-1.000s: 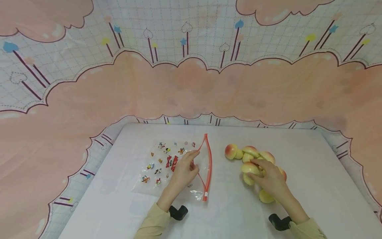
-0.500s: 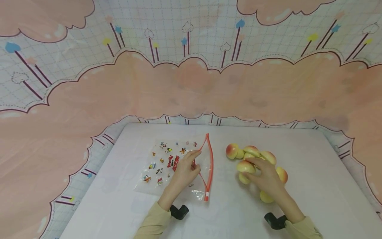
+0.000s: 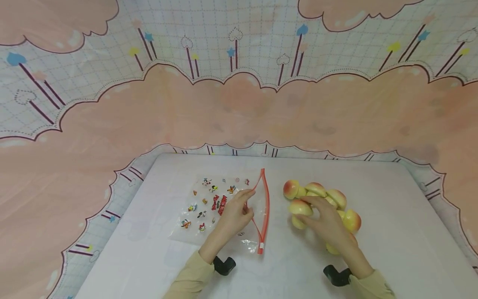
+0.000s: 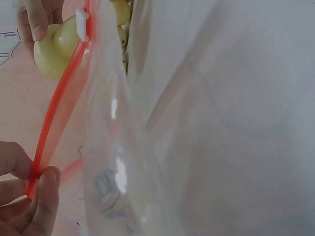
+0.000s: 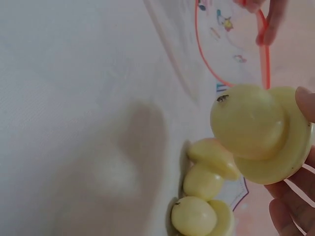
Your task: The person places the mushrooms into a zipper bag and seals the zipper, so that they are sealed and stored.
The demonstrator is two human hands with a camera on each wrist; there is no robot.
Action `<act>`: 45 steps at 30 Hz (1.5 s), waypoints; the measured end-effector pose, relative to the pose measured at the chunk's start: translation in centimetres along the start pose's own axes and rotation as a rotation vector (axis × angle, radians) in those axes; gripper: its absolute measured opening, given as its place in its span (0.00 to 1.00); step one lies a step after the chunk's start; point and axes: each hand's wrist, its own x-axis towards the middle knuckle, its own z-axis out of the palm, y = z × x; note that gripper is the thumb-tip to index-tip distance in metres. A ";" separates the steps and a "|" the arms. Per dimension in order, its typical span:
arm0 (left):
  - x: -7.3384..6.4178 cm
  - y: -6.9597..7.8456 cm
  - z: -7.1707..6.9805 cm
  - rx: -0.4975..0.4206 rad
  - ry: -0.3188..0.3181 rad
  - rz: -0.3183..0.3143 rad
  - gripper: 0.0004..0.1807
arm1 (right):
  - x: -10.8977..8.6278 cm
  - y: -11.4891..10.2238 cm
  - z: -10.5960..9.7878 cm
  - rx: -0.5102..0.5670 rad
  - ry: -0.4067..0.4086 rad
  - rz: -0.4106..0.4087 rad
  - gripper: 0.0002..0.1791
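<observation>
A clear zip bag (image 3: 194, 234) printed with small cartoon figures lies to the left of centre in the head view. My left hand (image 3: 232, 214) pinches one edge of its orange zip rim (image 4: 54, 108), and the mouth gapes toward the right. A white slider (image 4: 81, 24) sits at the rim's near end. My right hand (image 3: 330, 218) grips a toy mushroom (image 5: 251, 123), yellow with a reddish cap, by the cap between thumb and fingers. In the right wrist view it is raised above the table, its round stem facing the camera.
Several more yellow-red mushrooms lie in a loose group right of the bag, including one at the far left end (image 3: 290, 189) and one on the right (image 3: 352, 221). Both stand on a white table (image 3: 123, 249) before a patterned cloth backdrop (image 3: 239, 112). Black wrist pieces (image 3: 225, 265) show at both sleeves.
My right hand has carried the mushroom leftward, out of the group and toward the bag's mouth. My left hand and the bag's rim have shifted slightly right.
</observation>
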 end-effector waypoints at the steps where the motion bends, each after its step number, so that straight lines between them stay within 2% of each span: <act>1: 0.0 0.0 0.0 0.007 0.001 0.005 0.30 | 0.0 -0.1 0.1 0.002 0.003 -0.002 0.28; 12: 0.3 0.2 -0.3 0.015 0.009 0.023 0.29 | 0.7 -1.1 1.2 -0.007 0.024 -0.023 0.28; 23: 0.5 0.1 -0.5 0.024 0.011 0.029 0.29 | 1.0 -2.3 1.9 0.017 -0.013 0.012 0.30; 36: 0.6 0.4 -0.8 0.029 0.009 0.022 0.29 | 1.7 -3.1 2.8 -0.011 0.010 -0.039 0.29; 45: 0.6 0.9 -0.9 0.017 0.011 0.023 0.29 | 2.5 -3.9 3.4 0.035 0.007 -0.050 0.28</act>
